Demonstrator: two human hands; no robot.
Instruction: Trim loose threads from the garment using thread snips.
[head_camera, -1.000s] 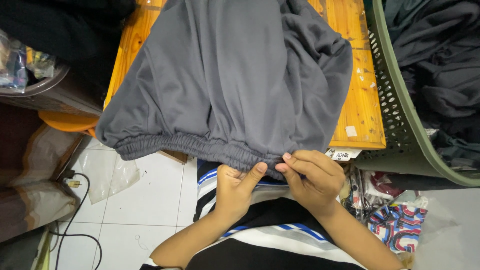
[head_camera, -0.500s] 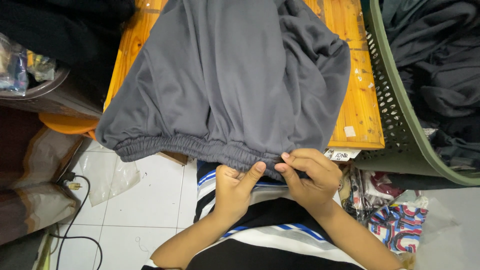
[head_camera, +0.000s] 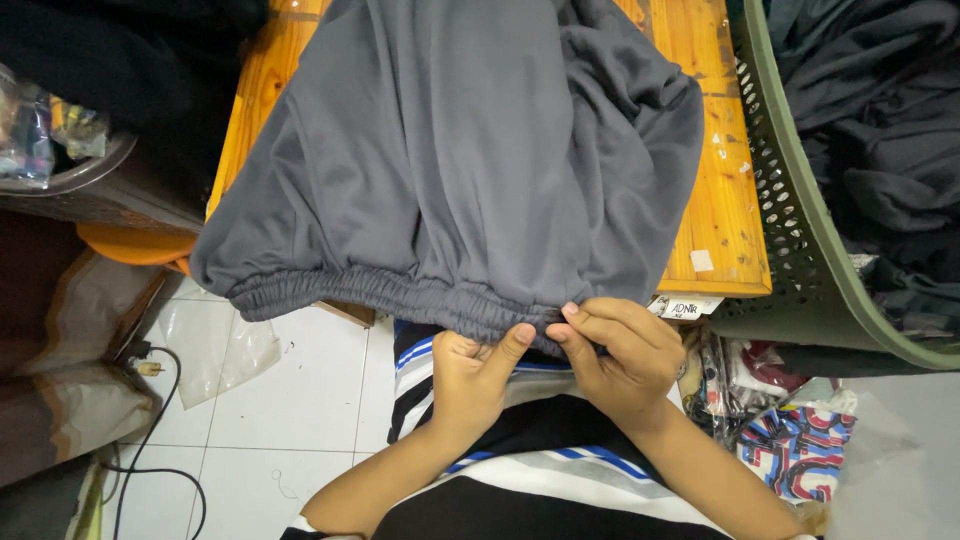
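left hand (head_camera: 478, 372) + right hand (head_camera: 612, 352) pinch grey waistband (head_camera: 400, 292) | white tag (head_camera: 684, 306) (table edge)

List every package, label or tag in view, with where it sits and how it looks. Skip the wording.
White tags: below the near edge of the wooden table, right of the right hand; small flat white rectangles with dark print.
Small white sticker: on the tabletop near that edge; squarish, plain.
Clear plastic bag: on the tiled floor, left of the left hand; crumpled, see-through.
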